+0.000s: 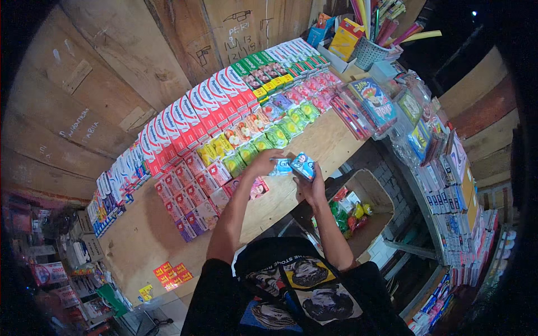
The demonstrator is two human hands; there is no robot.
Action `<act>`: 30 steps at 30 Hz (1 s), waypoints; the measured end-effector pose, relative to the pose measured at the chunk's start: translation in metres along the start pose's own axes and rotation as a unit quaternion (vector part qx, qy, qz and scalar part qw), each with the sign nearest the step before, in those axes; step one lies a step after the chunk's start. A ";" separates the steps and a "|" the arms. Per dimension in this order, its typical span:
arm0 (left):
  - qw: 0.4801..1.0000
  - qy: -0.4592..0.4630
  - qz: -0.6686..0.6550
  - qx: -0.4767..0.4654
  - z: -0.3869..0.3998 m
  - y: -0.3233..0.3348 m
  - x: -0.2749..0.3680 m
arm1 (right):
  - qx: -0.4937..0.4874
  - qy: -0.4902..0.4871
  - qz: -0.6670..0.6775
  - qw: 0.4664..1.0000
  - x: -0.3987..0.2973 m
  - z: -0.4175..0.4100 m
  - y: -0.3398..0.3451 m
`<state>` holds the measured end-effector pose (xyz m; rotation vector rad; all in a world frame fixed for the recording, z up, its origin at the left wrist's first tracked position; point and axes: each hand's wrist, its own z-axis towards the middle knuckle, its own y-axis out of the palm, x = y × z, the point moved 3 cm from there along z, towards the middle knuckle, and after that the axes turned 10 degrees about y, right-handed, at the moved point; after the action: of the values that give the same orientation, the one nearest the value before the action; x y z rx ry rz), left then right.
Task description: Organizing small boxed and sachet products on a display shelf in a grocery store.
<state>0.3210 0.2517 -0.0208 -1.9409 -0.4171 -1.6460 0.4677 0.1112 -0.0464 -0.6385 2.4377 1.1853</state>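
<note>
My left hand (pixel 267 164) reaches over the wooden shelf and holds a light-blue soap pack (pixel 281 166) by its left end. In my right hand (pixel 313 185) is a blue soap box (pixel 303 165) with a face printed on it, tilted beside the first pack. Just beyond lie green soap packs (pixel 264 143) in rows, with yellow packs (pixel 215 149) to their left. Red and white soap boxes (pixel 183 189) stand in a block left of my left forearm, and pink soap boxes (pixel 257 188) lie partly behind that forearm.
Toothpaste boxes (pixel 201 103) line the plank wall. An open cardboard box (pixel 376 214) with colourful packets is below the shelf's edge at right. Stacked notebooks (pixel 445 206) and plastic-wrapped goods (pixel 372 98) stand at the right. Red stickers (pixel 172 275) lie at the shelf's near left.
</note>
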 end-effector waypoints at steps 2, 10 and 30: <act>0.998 0.034 0.022 -0.046 0.008 -0.014 0.000 | -0.008 0.020 -0.006 1.000 0.005 -0.005 0.018; 0.979 0.101 0.174 -0.032 0.019 -0.013 0.008 | -0.040 0.051 0.009 0.998 0.031 -0.011 0.022; 0.976 0.083 0.132 0.151 -0.052 -0.039 -0.011 | -0.045 0.087 -0.030 0.995 0.037 -0.016 0.029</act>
<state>0.2554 0.2531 -0.0181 -1.5490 -0.3063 -1.4641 0.4192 0.1054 -0.0367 -0.8692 2.4975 1.2709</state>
